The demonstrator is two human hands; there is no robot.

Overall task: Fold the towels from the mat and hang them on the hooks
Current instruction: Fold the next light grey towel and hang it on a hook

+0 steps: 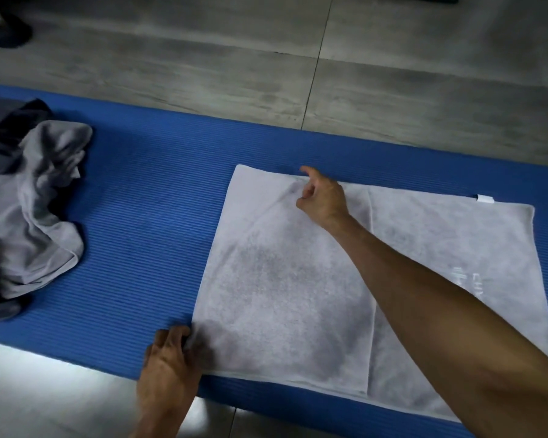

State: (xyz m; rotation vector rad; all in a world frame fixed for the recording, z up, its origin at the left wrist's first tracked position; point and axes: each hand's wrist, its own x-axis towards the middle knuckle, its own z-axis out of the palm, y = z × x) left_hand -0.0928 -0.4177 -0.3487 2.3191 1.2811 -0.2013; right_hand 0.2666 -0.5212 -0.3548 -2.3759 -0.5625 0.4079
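Observation:
A light grey towel [285,279] lies flat on the blue ribbed mat [146,216], its left part folded over onto the rest, with a small white tag at its far right edge. My left hand [168,368] pinches the towel's near left corner. My right hand [321,197] reaches across and rests on the far edge of the folded flap, fingers loosely curled with the index finger out; a crease runs down from it. No hooks are in view.
A crumpled pile of grey and dark towels [35,200] sits at the mat's left end. Grey tiled floor [298,58] lies beyond the mat, with a dark shoe-like object [4,30] at the far left. A bright floor patch [45,390] shows near me.

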